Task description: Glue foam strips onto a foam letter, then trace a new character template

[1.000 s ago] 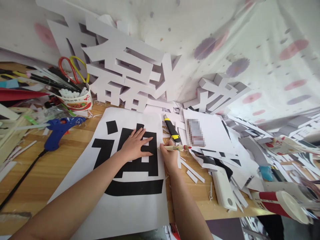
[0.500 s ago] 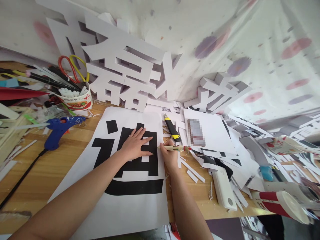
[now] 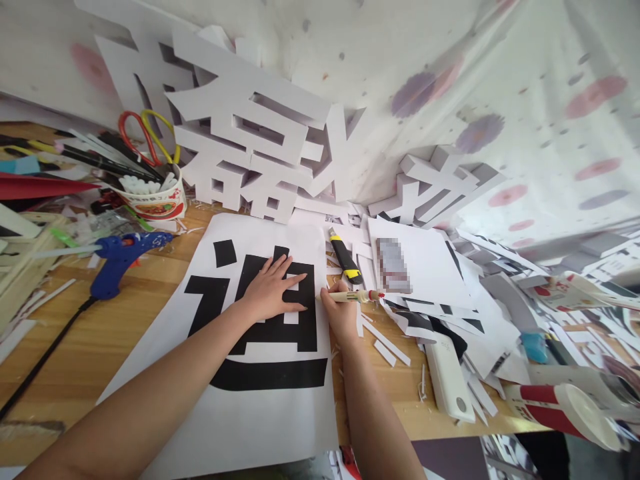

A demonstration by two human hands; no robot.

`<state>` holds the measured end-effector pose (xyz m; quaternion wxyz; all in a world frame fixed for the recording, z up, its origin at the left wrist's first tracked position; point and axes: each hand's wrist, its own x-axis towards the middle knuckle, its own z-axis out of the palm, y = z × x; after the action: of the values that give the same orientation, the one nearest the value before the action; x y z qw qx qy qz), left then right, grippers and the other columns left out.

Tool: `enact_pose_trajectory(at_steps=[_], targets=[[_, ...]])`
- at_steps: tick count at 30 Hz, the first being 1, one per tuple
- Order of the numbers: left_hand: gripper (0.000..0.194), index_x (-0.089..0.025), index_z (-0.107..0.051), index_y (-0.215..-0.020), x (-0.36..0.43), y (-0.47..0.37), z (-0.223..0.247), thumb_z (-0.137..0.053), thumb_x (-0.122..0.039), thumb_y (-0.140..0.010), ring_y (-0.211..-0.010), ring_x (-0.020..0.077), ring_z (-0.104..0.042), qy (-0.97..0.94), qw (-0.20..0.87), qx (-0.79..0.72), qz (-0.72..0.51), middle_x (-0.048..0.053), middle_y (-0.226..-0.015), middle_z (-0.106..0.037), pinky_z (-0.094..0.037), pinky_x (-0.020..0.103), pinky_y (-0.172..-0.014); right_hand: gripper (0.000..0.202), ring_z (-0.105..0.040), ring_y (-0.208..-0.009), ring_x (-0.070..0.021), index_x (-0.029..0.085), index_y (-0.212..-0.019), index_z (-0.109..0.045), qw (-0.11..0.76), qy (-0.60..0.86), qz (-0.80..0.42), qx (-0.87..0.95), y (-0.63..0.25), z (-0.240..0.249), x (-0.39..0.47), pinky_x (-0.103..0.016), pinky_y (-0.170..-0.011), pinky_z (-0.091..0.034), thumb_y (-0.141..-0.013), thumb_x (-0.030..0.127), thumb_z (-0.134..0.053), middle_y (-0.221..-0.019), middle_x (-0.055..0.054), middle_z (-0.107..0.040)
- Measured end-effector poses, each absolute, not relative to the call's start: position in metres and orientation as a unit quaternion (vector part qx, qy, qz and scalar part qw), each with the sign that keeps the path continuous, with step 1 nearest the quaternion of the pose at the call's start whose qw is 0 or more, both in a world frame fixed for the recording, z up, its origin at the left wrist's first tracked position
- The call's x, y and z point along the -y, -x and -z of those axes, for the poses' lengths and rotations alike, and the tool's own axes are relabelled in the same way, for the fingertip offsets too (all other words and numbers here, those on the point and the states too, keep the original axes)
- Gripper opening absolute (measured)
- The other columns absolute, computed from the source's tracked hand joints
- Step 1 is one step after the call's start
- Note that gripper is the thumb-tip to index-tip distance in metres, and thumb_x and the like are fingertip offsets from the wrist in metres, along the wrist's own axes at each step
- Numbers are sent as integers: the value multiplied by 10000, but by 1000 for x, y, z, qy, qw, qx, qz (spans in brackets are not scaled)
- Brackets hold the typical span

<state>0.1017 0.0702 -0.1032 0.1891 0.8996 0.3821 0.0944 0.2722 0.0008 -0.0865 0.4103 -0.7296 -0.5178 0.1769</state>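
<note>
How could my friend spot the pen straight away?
On the wooden table, find the big white sheet with a black character. By its right edge, the right hand grips the pen. Its cream barrel and red end set it apart from the black-and-yellow cutter just beyond.

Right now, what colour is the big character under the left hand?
The character is black, on white paper; best seen in the head view.

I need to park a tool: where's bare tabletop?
Bare wood shows between the hot glue gun and printed sheet, and between the right forearm and power bank. Crowded: around the utility knife and paper strips.
</note>
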Motion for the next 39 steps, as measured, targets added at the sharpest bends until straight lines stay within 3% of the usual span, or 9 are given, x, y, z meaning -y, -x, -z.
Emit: enact_pose_trajectory(at_steps=[39], targets=[[774,-327,-344,-1337,-68,-103,95,-349,-755,-692,-1354,261,-44,-895,198,-393,-73,36,-1492,-88,-58,438,-1079,238,-353,-538,-107,212,-581,-329,418,719,-202,518,-273,86,4,-238,-543,-275,-713,287,-513,-540,68,-356]])
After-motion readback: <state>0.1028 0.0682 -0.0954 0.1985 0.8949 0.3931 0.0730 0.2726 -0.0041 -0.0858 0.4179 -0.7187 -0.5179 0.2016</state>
